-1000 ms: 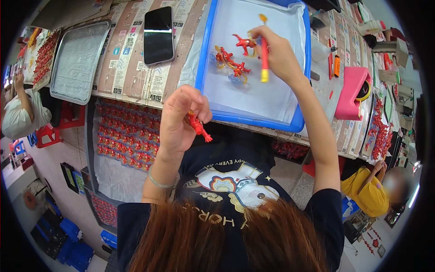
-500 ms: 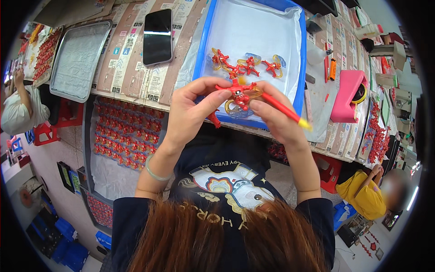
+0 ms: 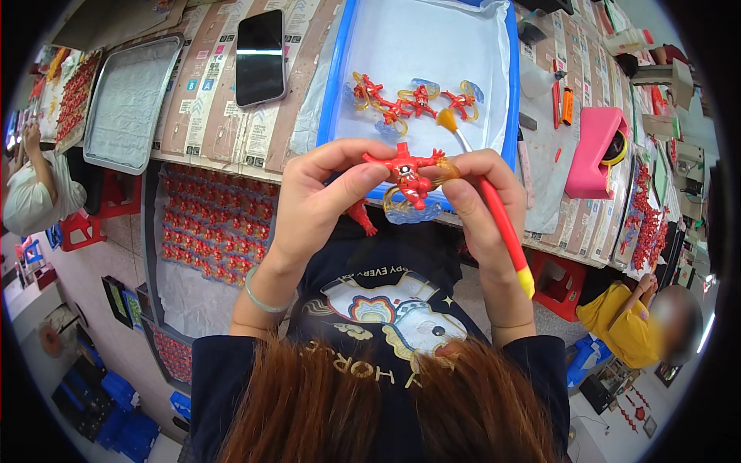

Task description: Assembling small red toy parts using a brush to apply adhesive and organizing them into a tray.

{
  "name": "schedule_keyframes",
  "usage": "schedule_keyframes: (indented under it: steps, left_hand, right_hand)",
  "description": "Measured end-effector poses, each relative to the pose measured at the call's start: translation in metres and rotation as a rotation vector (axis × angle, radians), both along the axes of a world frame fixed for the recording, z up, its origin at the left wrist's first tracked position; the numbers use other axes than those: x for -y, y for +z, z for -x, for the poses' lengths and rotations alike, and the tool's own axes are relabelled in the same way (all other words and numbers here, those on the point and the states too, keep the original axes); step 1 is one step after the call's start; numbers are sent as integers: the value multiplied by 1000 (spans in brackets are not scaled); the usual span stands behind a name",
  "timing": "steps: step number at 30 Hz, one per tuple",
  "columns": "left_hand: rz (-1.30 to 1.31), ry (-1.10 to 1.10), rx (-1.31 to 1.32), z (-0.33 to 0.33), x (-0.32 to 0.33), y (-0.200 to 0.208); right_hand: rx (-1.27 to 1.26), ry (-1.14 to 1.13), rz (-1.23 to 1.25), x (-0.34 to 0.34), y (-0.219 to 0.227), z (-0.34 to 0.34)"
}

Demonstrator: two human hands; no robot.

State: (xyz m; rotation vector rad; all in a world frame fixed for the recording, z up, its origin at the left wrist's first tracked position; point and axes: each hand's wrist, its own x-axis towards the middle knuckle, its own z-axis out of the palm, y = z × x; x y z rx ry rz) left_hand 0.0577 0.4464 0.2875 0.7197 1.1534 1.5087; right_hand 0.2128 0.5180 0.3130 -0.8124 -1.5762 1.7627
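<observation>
Between my hands, over the near rim of the blue tray (image 3: 327, 116), is a small red figurine (image 3: 409, 176) with amber and clear blue swirled parts. My left hand (image 3: 328, 185) pinches it by one side, thumb in front. Below that palm another red piece (image 3: 361, 219) pokes out, its upper part hidden by the fingers. My right hand (image 3: 488, 202) grips a red-handled paintbrush (image 3: 502, 224), bristles pointing up and away, yellow handle end toward me. The right thumb and forefinger also touch the figurine's amber part. Several similar figurines (image 3: 421, 100) lie on the tray's white lining.
Left of the tray lie a phone (image 3: 260, 58) and a metal tray (image 3: 127, 108). To the right stand a pink tape dispenser (image 3: 596, 150), an orange lighter-like item (image 3: 567, 113) and a bottle (image 3: 538, 81). Below the table's left edge, a bin (image 3: 216, 224) holds rows of figurines. Other people sit at both sides.
The paintbrush has swung: its bristles now point away above the figurine and its yellow end has dropped toward me. The figurine has come slightly nearer to me, still held by both hands.
</observation>
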Motion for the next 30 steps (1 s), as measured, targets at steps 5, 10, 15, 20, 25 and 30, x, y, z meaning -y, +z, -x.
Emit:
schedule_keyframes:
  steps: [5, 10, 15, 20, 25, 30]
  left_hand:
    - [61, -40, 113, -5, -3, 1]
    - [115, -82, 248, -6, -2, -7]
    - [86, -131, 386, -5, -1, -9]
    - [40, -80, 317, -3, 1, -9]
    - [8, 115, -188, -7, 2, 1]
    - [-73, 7, -300, -10, -1, -5]
  right_hand:
    - [65, -29, -221, 3, 4, 0]
    - [85, -40, -278, 5, 7, 1]
    - [40, -115, -182, 7, 7, 7]
    - [43, -40, -9, 3, 6, 3]
    - [-291, 1, 717, 4, 2, 8]
    - [76, -118, -129, 9, -19, 9]
